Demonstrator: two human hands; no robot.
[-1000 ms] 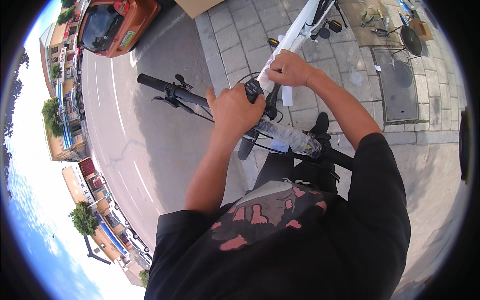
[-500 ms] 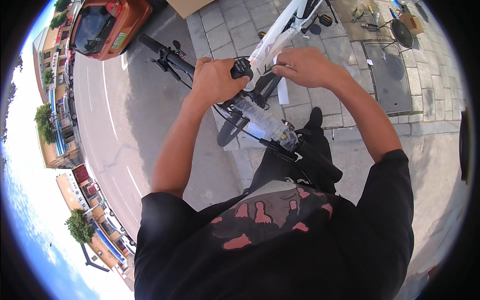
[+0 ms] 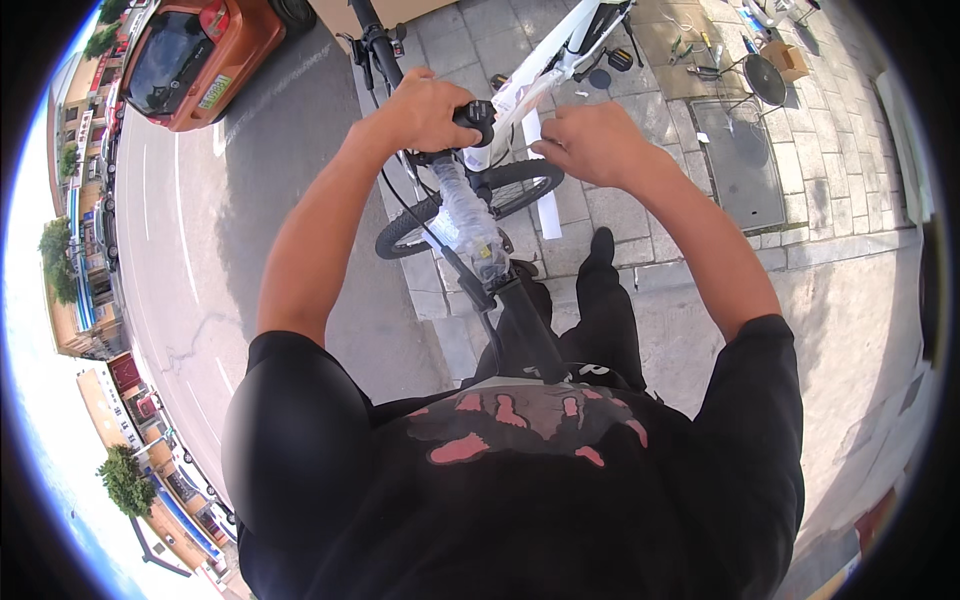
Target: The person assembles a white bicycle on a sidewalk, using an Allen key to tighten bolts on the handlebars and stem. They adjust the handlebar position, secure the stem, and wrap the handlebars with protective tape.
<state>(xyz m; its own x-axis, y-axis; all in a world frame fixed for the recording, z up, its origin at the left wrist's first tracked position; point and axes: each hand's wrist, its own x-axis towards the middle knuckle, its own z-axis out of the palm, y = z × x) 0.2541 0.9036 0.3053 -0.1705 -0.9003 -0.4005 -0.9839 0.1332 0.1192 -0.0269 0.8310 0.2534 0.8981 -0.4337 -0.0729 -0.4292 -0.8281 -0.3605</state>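
Observation:
A white bicycle frame (image 3: 545,65) slants up from the middle, with a black stem (image 3: 474,118) at its front end. My left hand (image 3: 425,112) is closed around the stem and handlebar there, its thumb against the stem. Clear plastic wrap (image 3: 462,212) covers the handlebar's middle, and one black grip (image 3: 530,325) points at my body. Just right of the frame hovers my right hand (image 3: 592,142), its fingers curled together. What it pinches, if anything, is hidden. Below the stem shows the front wheel (image 3: 520,188), turned sideways.
An orange car (image 3: 190,62) stands on the road at the upper left, near a cardboard sheet (image 3: 410,8). On the paving at the upper right are a round black stool (image 3: 765,80), a cardboard box (image 3: 785,62) and scattered tools (image 3: 705,72). A metal cover (image 3: 740,165) lies nearby.
The handlebar has swung clockwise under my left hand; its far end moved right and the near grip came toward my body. The front wheel turned with it. My right hand stays curled beside the frame.

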